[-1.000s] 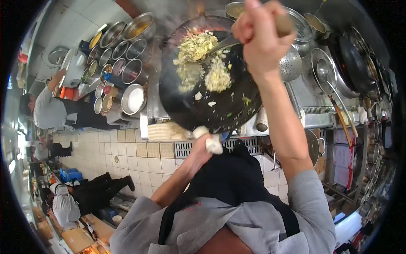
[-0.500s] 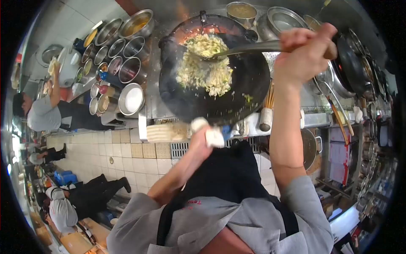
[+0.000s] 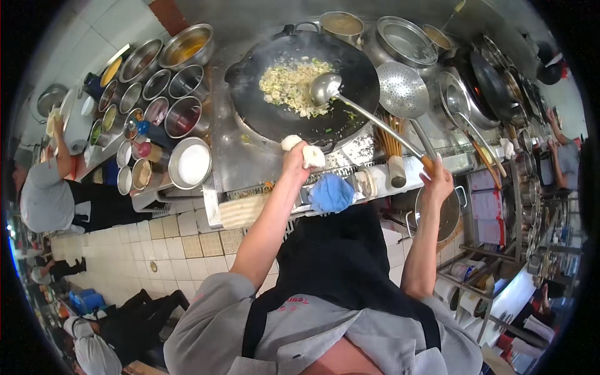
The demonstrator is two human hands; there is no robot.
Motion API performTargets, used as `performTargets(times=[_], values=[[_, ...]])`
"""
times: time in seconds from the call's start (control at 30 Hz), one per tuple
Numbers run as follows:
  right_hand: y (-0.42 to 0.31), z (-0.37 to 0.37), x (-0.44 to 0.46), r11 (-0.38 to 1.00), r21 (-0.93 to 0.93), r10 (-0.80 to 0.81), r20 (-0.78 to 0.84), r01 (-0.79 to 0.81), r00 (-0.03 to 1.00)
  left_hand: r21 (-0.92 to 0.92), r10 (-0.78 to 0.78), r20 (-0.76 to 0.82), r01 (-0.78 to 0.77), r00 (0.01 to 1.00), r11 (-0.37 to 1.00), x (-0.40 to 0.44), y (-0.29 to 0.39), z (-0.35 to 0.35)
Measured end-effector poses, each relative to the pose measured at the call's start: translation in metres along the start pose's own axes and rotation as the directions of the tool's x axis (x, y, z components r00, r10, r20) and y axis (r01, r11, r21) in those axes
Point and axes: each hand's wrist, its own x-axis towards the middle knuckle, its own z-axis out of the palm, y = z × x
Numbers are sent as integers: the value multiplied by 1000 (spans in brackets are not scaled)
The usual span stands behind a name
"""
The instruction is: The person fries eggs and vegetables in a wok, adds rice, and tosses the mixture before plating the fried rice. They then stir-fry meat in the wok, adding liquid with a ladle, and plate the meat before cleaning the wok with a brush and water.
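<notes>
The black wok (image 3: pixel 250 94) sits on the stove with fried rice (image 3: pixel 287 81), flecked with green bits, in its middle. My left hand (image 3: pixel 295 164) is closed around a folded white cloth (image 3: pixel 314 157) at the wok's near rim; the cloth hides whether a wok handle is under it. My right hand (image 3: pixel 437 185) grips the wooden end of a long ladle (image 3: pixel 381 127). The ladle's bowl rests at the right side of the rice, with its underside up.
A perforated skimmer (image 3: pixel 403 89) and a bamboo brush (image 3: pixel 395 150) lie right of the wok. A blue cloth (image 3: pixel 332 192) is on the front edge. Metal ingredient bowls (image 3: pixel 187 47) crowd the left, including one of white powder (image 3: pixel 192 162). A co-worker (image 3: pixel 47 194) stands far left.
The wok has come down level from a tilt, and the flame behind it is out of sight. My right hand has moved down toward me, drawing the ladle back. The rice has settled into a flatter heap.
</notes>
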Motion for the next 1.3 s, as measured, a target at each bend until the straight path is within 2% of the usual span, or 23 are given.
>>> performTargets(times=[0.03, 0.07, 0.1, 0.13, 0.17, 0.2, 0.27, 0.37, 0.47, 0.5, 0.67, 0.73, 0.77, 0.87, 0.97, 1.03, 1.1, 1.17, 1.27, 1.3], values=[[-7, -7, -5, 977, -206, -29, 91, 47, 995, 5, -1, 15, 1, 1000, 1000, 2, 0, 0], [-18, -6, -8, 872, -454, -78, 241, 183, 967, 10, -2, 11, 2, 1000, 1000, 0, 3, 3], [-31, -5, -14, 689, -644, -75, 391, 331, 917, 16, -4, 1, 4, 1000, 1000, -3, 3, 5], [-42, -3, -19, 449, -754, -25, 525, 479, 850, 22, -6, -9, 6, 1000, 1000, -6, 3, 6], [-48, 12, -32, 381, -775, 79, 571, 504, 817, 15, -2, -13, 2, 1000, 1000, -5, 4, 8], [-50, 27, -49, 263, -647, 43, 749, 716, 661, 8, 3, -18, -3, 1000, 1000, -4, 4, 8], [-18, 46, -56, 128, -505, -5, 860, 853, 510, -7, 1, -45, -1, 999, 1000, -6, 0, 4], [-31, 23, -63, 345, -393, 128, 919, 852, 372, -35, 23, -57, -25, 998, 999, 2, 5, 8], [-68, 1, -81, 361, -510, 299, 857, 781, 421, -42, 47, -75, -50, 996, 998, -2, 1, 5], [-50, -2, -65, 401, -385, 145, 923, 831, 357, -34, 43, -89, -46, 995, 998, -3, 2, 7], [-33, 110, -30, 425, -483, 205, 875, 766, 438, -10, 50, -121, -52, 991, 999, -1, 2, 7], [-33, 117, -39, 459, -520, 231, 853, 720, 469, -25, 31, -94, -33, 995, 999, 9, 1, 1], [-33, 118, -42, 480, -537, 238, 841, 694, 486, 9, 35, -95, -34, 995, 999, 7, 1, 0], [-22, 37, -47, 441, -384, 132, 922, 811, 365, -7, 67, -112, -68, 991, 998, -3, 3, 9], [-42, 20, -67, 416, -473, 284, 879, 777, 383, -11, 75, -77, -76, 994, 997, 0, 1, 5], [-36, 65, -56, 513, -377, 207, 926, 771, 315, -40, 60, -109, -65, 992, 997, -4, 2, 8], [-51, 132, -66, 537, -607, 427, 795, 586, 432, -44, 58, -110, -64, 992, 997, 3, 2, 4], [-55, 172, -85, 577, -672, 470, 738, 464, 484, -16, 54, -68, -55, 996, 998, 4, 3, 2], [-1, 147, -79, 522, -465, 201, 882, 715, 426, -21, 60, -71, -62, 996, 998, 1, -1, 1], [-2, 127, -84, 461, -531, 272, 847, 711, 457, -38, 73, -81, -76, 994, 996, -1, -1, 4]])
